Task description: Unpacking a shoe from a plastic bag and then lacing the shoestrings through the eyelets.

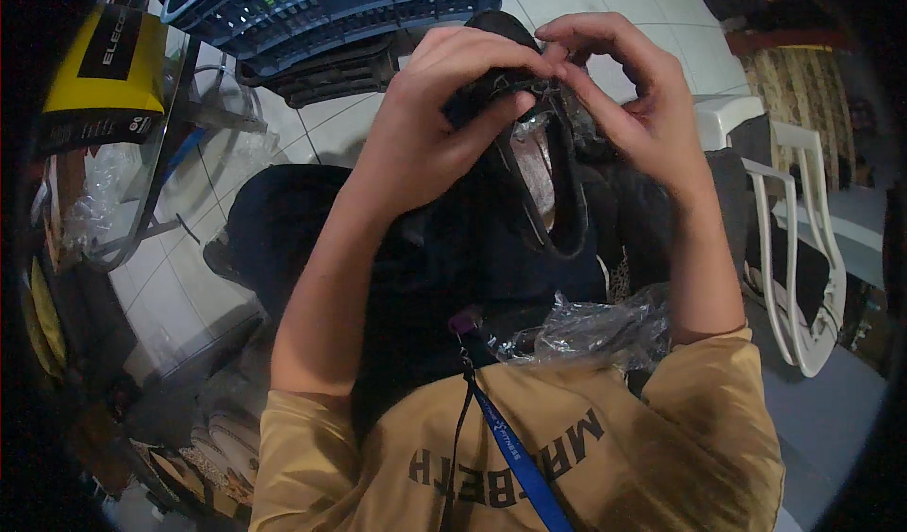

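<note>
A black shoe (571, 220) with an open top and a pale, shiny lining rests over my lap, its heel end toward me. My left hand (439, 107) is closed around the far part of the shoe, its thumb and fingers gripping the dark upper. My right hand (647, 102) curves in from the right. Its thumb and a finger pinch together beside my left fingertips, at the shoe's upper; what lies between them is too small to make out. Crumpled clear plastic (595, 334) lies in my lap near my shirt.
Ahead stands a blue plastic crate (331, 8) above a black crate (326, 69). A yellow and black box (104, 74) is at the far left, near a metal frame. On the right is a white plastic chair (822, 239). Several shoes (222, 447) lie at the lower left.
</note>
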`<state>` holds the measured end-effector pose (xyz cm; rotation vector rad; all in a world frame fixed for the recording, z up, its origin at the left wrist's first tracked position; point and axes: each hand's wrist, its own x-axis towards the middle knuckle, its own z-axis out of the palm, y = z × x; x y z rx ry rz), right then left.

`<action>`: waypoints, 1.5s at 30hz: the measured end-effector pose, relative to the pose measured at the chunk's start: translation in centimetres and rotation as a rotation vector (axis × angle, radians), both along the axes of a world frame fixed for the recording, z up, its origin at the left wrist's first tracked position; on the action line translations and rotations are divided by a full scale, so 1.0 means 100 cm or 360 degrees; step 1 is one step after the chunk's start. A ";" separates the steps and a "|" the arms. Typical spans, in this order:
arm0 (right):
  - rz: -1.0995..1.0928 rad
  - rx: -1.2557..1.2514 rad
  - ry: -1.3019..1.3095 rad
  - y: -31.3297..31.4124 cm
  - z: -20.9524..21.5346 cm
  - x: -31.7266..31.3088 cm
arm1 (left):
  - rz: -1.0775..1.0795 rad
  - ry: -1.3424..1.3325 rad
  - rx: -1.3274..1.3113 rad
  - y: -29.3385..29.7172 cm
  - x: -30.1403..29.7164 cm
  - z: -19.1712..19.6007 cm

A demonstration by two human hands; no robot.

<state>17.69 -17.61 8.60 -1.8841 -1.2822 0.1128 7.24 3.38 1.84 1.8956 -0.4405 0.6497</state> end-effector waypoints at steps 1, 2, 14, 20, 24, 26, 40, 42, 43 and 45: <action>-0.0002 -0.0001 0.0001 0.001 -0.002 -0.002 | 0.0010 -0.0015 -0.0006 -0.001 0.000 0.000; -0.0022 0.0041 -0.0079 0.002 -0.004 -0.004 | 0.0007 -0.0014 -0.0007 -0.002 0.000 -0.001; 0.0084 0.0264 -0.0516 0.009 -0.017 -0.002 | -0.0004 0.0068 -0.0239 -0.008 -0.004 -0.006; 0.0051 0.0245 -0.0719 0.005 -0.032 0.002 | -0.0023 0.0294 -0.0293 -0.005 -0.008 -0.001; -0.0093 0.0200 -0.0736 0.008 -0.032 -0.001 | -0.0097 0.0240 -0.0325 -0.003 -0.005 -0.007; -0.0192 0.0255 -0.0546 0.006 -0.027 -0.007 | -0.0112 0.0224 -0.0357 -0.003 -0.005 -0.007; -0.0270 0.0187 0.0132 0.002 -0.014 -0.031 | -0.0124 0.0299 -0.0442 -0.003 -0.006 -0.004; -0.0353 0.0197 0.0482 0.001 -0.014 -0.032 | -0.0159 0.0302 -0.0456 -0.001 -0.005 -0.003; -0.0354 0.0197 0.0482 0.001 -0.015 -0.033 | -0.0195 0.0305 -0.0469 0.000 -0.005 -0.003; -0.0322 0.0233 0.0397 0.001 -0.015 -0.034 | -0.0205 0.0279 -0.0451 0.000 -0.003 -0.006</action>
